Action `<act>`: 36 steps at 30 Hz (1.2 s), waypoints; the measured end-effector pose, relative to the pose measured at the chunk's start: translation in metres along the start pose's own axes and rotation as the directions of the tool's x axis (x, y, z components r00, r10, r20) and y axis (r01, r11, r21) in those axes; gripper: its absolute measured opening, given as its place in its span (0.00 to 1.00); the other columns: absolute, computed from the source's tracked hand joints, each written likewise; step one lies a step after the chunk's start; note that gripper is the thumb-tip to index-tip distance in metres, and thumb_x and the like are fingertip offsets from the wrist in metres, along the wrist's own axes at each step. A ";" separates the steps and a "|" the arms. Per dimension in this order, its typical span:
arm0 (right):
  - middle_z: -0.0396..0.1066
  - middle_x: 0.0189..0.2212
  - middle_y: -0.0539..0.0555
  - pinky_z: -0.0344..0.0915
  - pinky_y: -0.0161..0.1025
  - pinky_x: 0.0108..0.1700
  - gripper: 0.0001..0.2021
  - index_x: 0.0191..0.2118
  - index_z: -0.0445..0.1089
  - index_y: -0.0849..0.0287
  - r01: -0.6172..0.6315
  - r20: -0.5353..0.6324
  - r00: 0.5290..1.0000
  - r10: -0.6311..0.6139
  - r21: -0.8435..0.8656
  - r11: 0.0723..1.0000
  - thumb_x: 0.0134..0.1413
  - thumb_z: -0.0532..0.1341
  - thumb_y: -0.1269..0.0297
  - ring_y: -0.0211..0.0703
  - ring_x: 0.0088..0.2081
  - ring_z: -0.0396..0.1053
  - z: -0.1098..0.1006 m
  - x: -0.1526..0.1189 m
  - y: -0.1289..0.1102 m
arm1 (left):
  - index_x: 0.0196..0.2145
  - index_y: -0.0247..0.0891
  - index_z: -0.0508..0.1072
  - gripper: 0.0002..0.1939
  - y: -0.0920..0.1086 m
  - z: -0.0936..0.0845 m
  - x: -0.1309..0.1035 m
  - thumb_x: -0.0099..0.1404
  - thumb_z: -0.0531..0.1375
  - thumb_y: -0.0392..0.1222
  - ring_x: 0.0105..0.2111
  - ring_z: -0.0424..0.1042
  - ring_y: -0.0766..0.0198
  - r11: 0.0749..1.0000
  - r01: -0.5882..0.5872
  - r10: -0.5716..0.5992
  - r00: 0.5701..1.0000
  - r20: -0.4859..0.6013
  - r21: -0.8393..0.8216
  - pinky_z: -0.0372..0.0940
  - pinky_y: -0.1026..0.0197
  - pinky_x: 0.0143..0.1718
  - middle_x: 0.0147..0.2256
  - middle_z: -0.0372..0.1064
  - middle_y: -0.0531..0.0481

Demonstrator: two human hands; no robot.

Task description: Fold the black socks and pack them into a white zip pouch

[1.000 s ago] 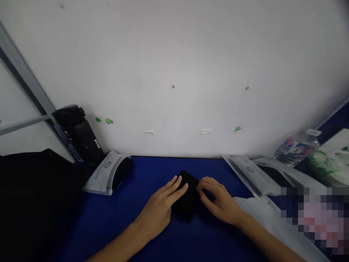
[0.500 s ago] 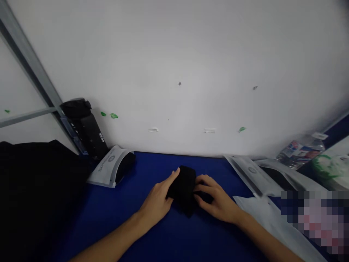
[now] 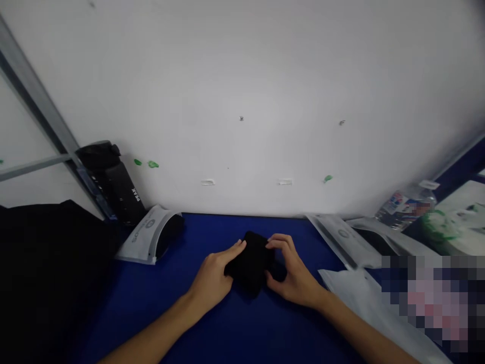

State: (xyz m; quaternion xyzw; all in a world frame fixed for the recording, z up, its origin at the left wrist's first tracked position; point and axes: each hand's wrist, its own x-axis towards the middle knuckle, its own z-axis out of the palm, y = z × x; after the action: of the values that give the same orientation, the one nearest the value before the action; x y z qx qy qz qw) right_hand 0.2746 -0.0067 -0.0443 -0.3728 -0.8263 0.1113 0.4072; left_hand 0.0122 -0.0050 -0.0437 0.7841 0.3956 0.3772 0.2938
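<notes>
Both hands, left (image 3: 212,275) and right (image 3: 293,275), grip a black cloth bundle (image 3: 250,262); pouch lettering unreadable.

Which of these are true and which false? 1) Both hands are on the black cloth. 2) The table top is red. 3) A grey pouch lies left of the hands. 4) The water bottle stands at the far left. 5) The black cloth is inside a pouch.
1) True: the left hand and the right hand each touch the black cloth.
2) False: the table is blue.
3) True: a grey pouch lies to their left, near the wall.
4) False: the bottle is at the far right.
5) False: the cloth lies bare on the table, between the hands.
</notes>
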 end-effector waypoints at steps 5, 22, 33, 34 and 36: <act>0.56 0.66 0.64 0.65 0.64 0.66 0.36 0.69 0.55 0.47 0.034 0.118 0.993 -0.026 -0.065 0.997 0.58 0.64 0.71 0.62 0.67 0.60 -0.001 -0.001 0.003 | 0.69 0.55 0.67 0.52 0.001 0.000 -0.001 0.52 0.50 0.16 0.69 0.64 0.57 0.999 -0.010 0.009 0.999 0.031 0.035 0.60 0.46 0.73 0.69 0.62 0.58; 0.53 0.72 0.63 0.59 0.62 0.72 0.34 0.73 0.54 0.47 -0.020 0.218 0.975 0.033 -0.062 0.998 0.64 0.61 0.69 0.59 0.72 0.56 -0.001 -0.001 0.004 | 0.69 0.55 0.67 0.51 0.001 -0.003 0.001 0.53 0.52 0.17 0.67 0.66 0.55 0.999 -0.007 0.006 1.000 0.025 0.051 0.62 0.43 0.71 0.68 0.63 0.57; 0.53 0.72 0.64 0.59 0.63 0.71 0.34 0.73 0.53 0.48 -0.020 0.235 0.971 0.033 -0.060 0.998 0.64 0.60 0.69 0.59 0.72 0.57 -0.001 0.001 0.002 | 0.69 0.54 0.68 0.49 0.002 -0.003 0.002 0.54 0.53 0.17 0.67 0.67 0.55 0.999 0.013 -0.014 1.000 0.018 0.052 0.61 0.45 0.72 0.68 0.63 0.56; 0.53 0.72 0.64 0.59 0.63 0.71 0.34 0.73 0.53 0.48 -0.021 0.239 0.970 0.036 -0.062 0.998 0.64 0.60 0.69 0.59 0.72 0.57 -0.002 0.001 0.002 | 0.69 0.54 0.68 0.49 0.002 -0.003 0.002 0.54 0.53 0.18 0.67 0.67 0.54 0.999 0.012 -0.012 1.000 0.014 0.053 0.61 0.45 0.72 0.68 0.63 0.56; 0.53 0.72 0.64 0.59 0.63 0.71 0.33 0.73 0.53 0.49 -0.022 0.238 0.971 0.037 -0.064 0.998 0.65 0.59 0.68 0.59 0.72 0.56 -0.002 0.001 0.001 | 0.68 0.53 0.68 0.49 0.003 -0.003 0.002 0.54 0.53 0.18 0.67 0.67 0.54 0.998 0.008 -0.008 1.000 0.012 0.061 0.62 0.44 0.72 0.68 0.63 0.56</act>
State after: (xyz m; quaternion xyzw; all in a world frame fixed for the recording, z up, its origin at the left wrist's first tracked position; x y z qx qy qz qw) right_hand 0.2764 -0.0052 -0.0432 -0.3812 -0.8667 0.1362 0.2915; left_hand 0.0116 -0.0044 -0.0390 0.7934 0.4082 0.3590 0.2737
